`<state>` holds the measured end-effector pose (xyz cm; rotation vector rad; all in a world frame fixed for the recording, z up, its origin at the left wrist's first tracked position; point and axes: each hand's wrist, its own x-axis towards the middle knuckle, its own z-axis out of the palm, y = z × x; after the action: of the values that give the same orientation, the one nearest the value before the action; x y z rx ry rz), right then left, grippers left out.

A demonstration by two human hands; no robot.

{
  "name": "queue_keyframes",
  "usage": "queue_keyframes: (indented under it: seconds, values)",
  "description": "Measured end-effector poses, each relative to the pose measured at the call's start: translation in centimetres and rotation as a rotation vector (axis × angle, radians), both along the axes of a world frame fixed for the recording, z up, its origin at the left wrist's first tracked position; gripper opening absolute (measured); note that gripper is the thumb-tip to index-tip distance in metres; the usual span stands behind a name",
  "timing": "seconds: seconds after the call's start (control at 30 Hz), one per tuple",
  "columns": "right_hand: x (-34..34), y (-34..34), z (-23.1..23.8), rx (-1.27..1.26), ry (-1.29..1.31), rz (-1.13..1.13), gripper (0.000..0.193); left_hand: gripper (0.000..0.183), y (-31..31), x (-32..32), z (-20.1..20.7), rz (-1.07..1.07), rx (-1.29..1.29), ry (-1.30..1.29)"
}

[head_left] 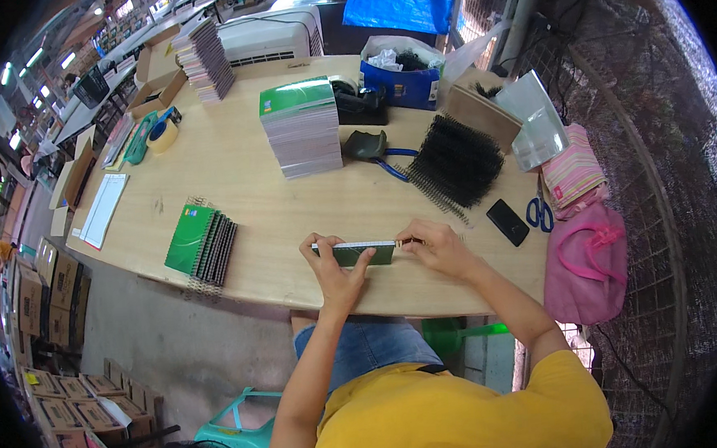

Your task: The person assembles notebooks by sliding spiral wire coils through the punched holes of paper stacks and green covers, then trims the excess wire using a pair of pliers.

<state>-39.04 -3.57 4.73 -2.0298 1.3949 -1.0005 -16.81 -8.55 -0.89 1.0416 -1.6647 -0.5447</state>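
Note:
Near the table's front edge, a small green-covered notebook (360, 255) stands on edge in my left hand (338, 273), thumb on its cover and fingers around its far end. At the notebook's right end, my right hand (434, 248) pinches a dark wire binding coil (407, 242) between thumb and fingertips. Whether the coil is threaded into the pages is too small to tell. To the left lies a stack of green spiral-bound notebooks (201, 243). Beyond my hands rises a tall pile of green-covered page blocks (301, 133). A heap of black binding coils (460, 162) lies to its right.
Blue-handled pliers (393, 166), a black phone (508, 222) and blue scissors (539, 213) lie on the right, beside a pink bag (587, 263). A blue box (400, 82) stands at the back. Tape (162, 137) and a paper sheet (105, 208) lie left.

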Motion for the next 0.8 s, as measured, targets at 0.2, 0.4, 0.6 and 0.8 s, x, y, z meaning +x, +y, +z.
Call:
queue_keyframes:
  seconds: [0.2, 0.4, 0.6, 0.8]
  values:
    - [0.6, -0.3, 1.1, 0.123, 0.022, 0.011, 0.017, 0.058, 0.1, -0.2, 0.2, -0.02, 0.016, 0.007]
    - [1.7, -0.6, 0.9, -0.055, 0.255, -0.05, 0.023, 0.058, 0.1, 0.0, 0.2, -0.025, 0.0, -0.013]
    - [2.7, -0.5, 1.0, -0.137, 0.303, -0.124, 0.021, 0.058, 0.0, -0.1, 0.1, -0.022, -0.02, -0.008]
    - [3.0, -0.5, 0.6, -0.135, 0.322, -0.097, 0.024, 0.058, -0.1, -0.1, 0.0, -0.025, -0.02, -0.008]
